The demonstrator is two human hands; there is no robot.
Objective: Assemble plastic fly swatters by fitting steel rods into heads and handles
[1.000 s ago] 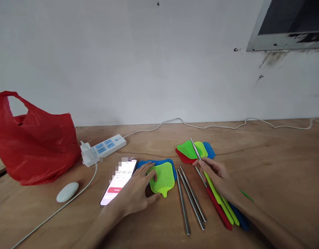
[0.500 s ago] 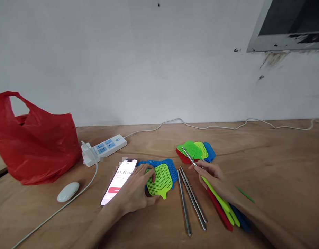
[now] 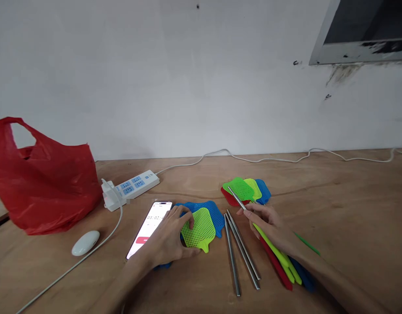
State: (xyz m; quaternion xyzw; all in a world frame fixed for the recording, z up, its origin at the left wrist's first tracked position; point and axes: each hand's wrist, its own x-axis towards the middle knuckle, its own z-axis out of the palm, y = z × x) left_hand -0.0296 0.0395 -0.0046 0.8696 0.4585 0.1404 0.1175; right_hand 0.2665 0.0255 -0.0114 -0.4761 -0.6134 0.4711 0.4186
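My left hand (image 3: 175, 233) is curled over the left edge of a yellow-green fly swatter head (image 3: 201, 231), thumb near its short neck and fingers at its upper side. Blue swatter heads (image 3: 216, 213) lie beneath it. In my right hand (image 3: 268, 222) is a metal rod (image 3: 236, 198) with a yellow-green handle (image 3: 268, 235), tilted with its bare tip pointing up and left. Several loose metal rods (image 3: 232, 257) lie between my hands. Red, yellow-green and blue handles (image 3: 279, 270) lie under my right wrist. Assembled-looking green, red and blue swatter heads (image 3: 238, 189) overlap beyond it.
A lit phone (image 3: 151, 224) with a running timer lies beside my left forearm. Further left are a white power strip (image 3: 140, 185) with its cable, a white oval object (image 3: 85, 243) and a red plastic bag (image 3: 47, 187). A wall rises behind the wooden table (image 3: 351, 209).
My left hand has drawn the yellow-green swatter head slightly left and down over the blue ones. My right hand keeps its hold on the rod and handle, almost still.
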